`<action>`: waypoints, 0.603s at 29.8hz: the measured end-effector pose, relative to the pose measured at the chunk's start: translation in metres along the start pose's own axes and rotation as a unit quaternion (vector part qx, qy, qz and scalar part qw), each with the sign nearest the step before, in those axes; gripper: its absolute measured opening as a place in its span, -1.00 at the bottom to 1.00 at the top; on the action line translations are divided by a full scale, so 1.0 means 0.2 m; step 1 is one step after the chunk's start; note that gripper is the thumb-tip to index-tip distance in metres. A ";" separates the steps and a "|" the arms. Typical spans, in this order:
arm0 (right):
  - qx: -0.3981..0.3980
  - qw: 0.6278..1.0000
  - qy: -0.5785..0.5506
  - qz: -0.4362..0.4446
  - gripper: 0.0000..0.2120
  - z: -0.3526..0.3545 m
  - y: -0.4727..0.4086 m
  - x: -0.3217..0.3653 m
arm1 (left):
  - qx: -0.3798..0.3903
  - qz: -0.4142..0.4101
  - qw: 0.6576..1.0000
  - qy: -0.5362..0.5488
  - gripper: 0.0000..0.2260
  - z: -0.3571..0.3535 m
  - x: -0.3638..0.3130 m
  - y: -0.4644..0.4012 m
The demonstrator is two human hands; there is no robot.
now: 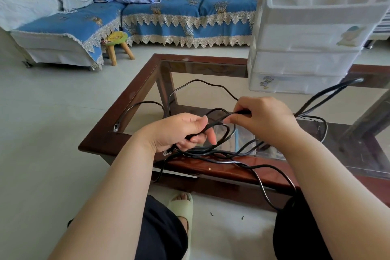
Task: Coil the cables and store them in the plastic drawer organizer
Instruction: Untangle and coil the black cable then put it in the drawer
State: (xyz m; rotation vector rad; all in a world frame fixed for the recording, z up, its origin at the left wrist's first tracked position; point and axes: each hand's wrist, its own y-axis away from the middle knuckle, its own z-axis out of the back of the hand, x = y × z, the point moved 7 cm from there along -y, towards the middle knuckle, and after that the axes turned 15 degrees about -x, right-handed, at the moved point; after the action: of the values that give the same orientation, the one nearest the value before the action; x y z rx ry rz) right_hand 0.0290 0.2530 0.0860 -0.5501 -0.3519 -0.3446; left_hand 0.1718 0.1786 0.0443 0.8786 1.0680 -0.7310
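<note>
The right hand (pixel 263 120) hides its fingers' grip; both hands' fingers clamp the thin black cable (pixel 219 119), left hand (pixel 179 131) below, loops tangled beneath.

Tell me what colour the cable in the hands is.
Black. The cable shows best in the head view, held between both hands.
</note>
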 end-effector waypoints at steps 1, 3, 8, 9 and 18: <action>-0.015 1.000 -0.005 -0.010 -0.65 0.00 0.00 -0.01 | -0.006 0.004 1.000 0.026 -0.60 0.00 -0.01 0.00; -0.049 0.999 0.005 -0.023 -0.56 0.01 -0.01 -0.02 | -0.006 0.006 0.996 0.088 -0.59 0.02 -0.02 0.00; -0.094 0.995 0.010 -0.030 -0.40 0.02 -0.04 -0.03 | 0.023 -0.001 0.980 0.200 -0.64 0.02 -0.05 0.00; -0.087 0.995 -0.010 -0.036 -0.45 0.01 -0.04 -0.03 | 0.015 -0.009 0.981 0.195 -0.63 0.02 -0.05 0.00; -0.118 0.984 -0.103 -0.088 -0.47 -0.02 -0.03 -0.07 | 0.018 -0.069 0.974 0.213 -0.59 0.00 -0.11 -0.01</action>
State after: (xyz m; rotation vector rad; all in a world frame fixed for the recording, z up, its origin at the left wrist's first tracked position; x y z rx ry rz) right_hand 0.0146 0.2484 0.0792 -0.7921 -0.5656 -0.5067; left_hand 0.1636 0.1790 0.0656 1.0264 1.5128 -0.6938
